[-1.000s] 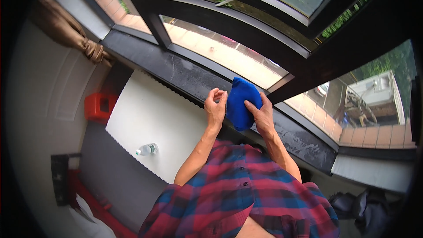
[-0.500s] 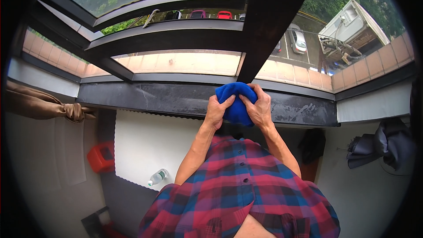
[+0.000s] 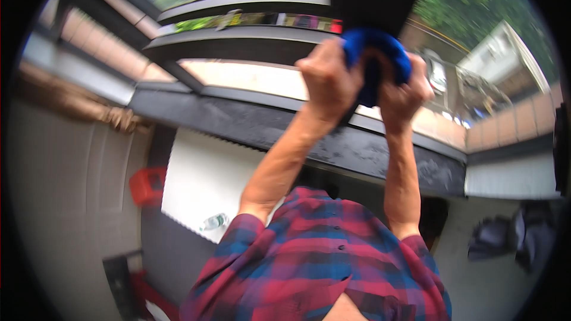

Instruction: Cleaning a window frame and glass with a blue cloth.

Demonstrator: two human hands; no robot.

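we see the left hand (image 3: 329,80) and the right hand (image 3: 409,92) only as blurs, their fingertips mostly lost against the blue cloth (image 3: 376,38), whose folds smear past our telling. we cannot make out the bottle's label (image 3: 216,222) (a mere smudge), nor the part of the white tabletop (image 3: 205,169) behind the left forearm (image 3: 279,163), and the lower edge cuts off the plaid shirt (image 3: 303,249).

No readable text or numbers; bottle label (image 3: 215,222) too small and blurred to make out.
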